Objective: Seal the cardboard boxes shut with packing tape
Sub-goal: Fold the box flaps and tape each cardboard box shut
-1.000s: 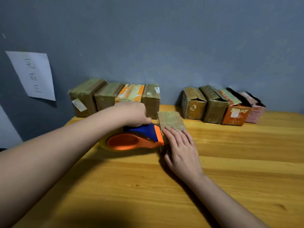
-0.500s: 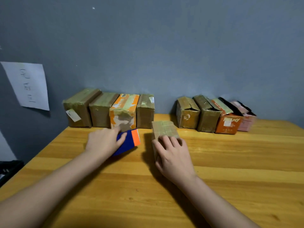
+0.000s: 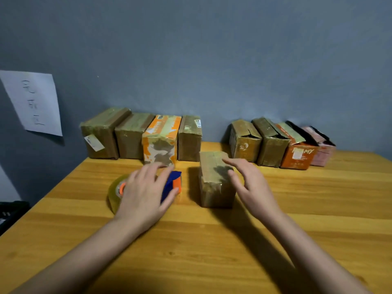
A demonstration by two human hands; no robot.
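A small brown cardboard box [image 3: 213, 183], wrapped in tape, stands at the middle of the wooden table [image 3: 212, 251]. My right hand [image 3: 252, 187] hovers at its right side with the fingers spread and relaxed, and the index finger reaches over the box's top right edge. Left of the box, a blue and orange tape dispenser [image 3: 175, 181] with a clear tape roll [image 3: 114, 193] lies on the table. My left hand [image 3: 146, 192] rests flat on top of it with the fingers stretched out.
Along the grey wall, a row of taped boxes [image 3: 137, 136] stands at the back left. Another row of boxes [image 3: 273, 143] with loose flaps stands at the back right. A paper sheet [image 3: 34, 100] hangs on the wall at the left.
My left hand drew the dispenser away from the box, laid it on the table and loosened its hold. My right hand lifted off the box's top and moved to its right side.
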